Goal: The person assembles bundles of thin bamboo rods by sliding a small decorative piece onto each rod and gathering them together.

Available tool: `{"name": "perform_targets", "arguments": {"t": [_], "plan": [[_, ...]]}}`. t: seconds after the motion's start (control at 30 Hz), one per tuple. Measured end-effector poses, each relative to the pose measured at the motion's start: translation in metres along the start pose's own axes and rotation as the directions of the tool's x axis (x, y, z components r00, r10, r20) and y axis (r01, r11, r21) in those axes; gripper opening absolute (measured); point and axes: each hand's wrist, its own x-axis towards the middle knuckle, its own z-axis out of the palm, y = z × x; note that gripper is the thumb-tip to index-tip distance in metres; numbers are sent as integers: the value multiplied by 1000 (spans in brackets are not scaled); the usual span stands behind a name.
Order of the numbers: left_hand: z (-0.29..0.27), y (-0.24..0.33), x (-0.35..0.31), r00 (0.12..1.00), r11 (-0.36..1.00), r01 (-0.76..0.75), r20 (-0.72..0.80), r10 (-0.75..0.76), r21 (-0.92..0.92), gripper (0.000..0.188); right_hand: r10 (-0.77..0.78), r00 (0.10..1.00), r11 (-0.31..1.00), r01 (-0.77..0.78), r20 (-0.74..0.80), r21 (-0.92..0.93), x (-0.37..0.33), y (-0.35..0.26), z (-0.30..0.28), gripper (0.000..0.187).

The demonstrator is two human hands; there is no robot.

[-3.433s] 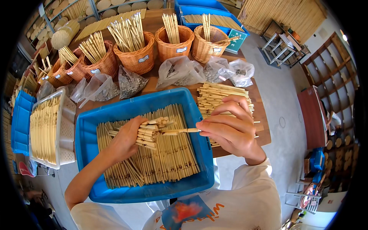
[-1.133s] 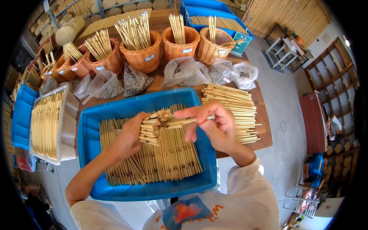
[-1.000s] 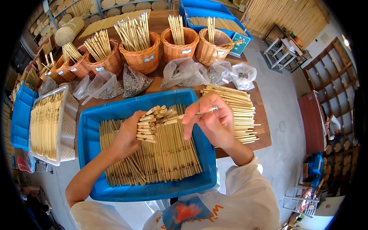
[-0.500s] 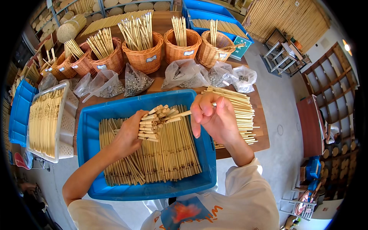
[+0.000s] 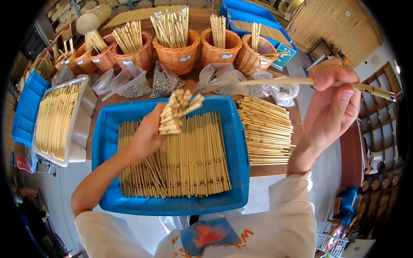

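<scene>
My left hand is wrapped round a bundle of thin bamboo sticks, their cut ends fanned out above the fingers. Below it, more bamboo sticks lie packed side by side in a blue tub. Off to the right, my right hand is raised, thumb and fingers pinching a single bamboo stick. That stick is held nearly level, its far end blurred over the plastic bags and its other end past my fingers to the right. A loose pile of bamboo sticks lies on the table beside the tub.
Wicker baskets holding upright sticks stand in a row behind the tub. Before them sit clear plastic bags of small metallic-looking pieces. A white crate of sticks is at the left, blue bins at the back right.
My right hand has moved up and right, away from the bundle, drawing one bamboo stick out of it. My left hand still grips the rest. The view has shifted slightly.
</scene>
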Motion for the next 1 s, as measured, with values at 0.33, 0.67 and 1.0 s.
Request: {"name": "perform_targets", "arguments": {"t": [0.33,0.67,1.0], "plan": [[-11,-18,14,960,997,72,-269,-80,-42,33,-106,-128,275,949,986,152,-65,28,54,15],[-19,-22,14,964,994,57,-253,-80,-98,42,-248,204,692,722,947,26,-82,19,84,33],[-23,-24,8,961,999,11,-277,-20,-33,40,-58,-34,939,336,998,66,-140,-5,123,20]]}}
